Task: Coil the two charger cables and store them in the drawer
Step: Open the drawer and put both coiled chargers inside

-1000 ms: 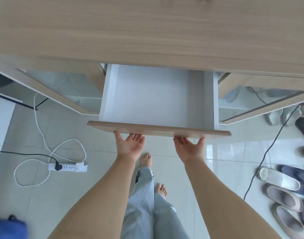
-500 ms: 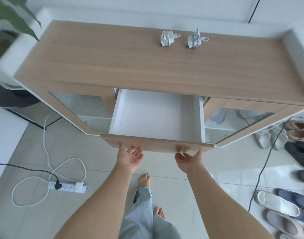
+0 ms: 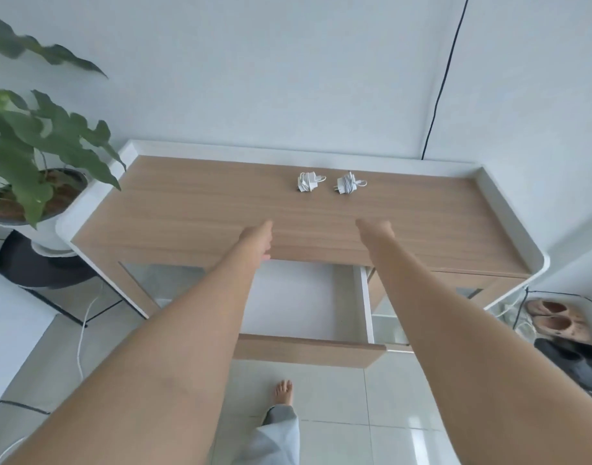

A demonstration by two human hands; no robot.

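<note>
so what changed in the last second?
Both hands let go of the drawer front and reach up over the cabinet top toward the two coiled chargers: left hand, right hand. Neither holds anything. The drawer stays open; left charger and right charger lie where they were.

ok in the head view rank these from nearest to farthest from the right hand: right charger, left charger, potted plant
From the right hand:
1. Right charger, on the cabinet top just beyond the hand.
2. Left charger, beside it, further to the left.
3. Potted plant, off the cabinet's far left end.
</note>
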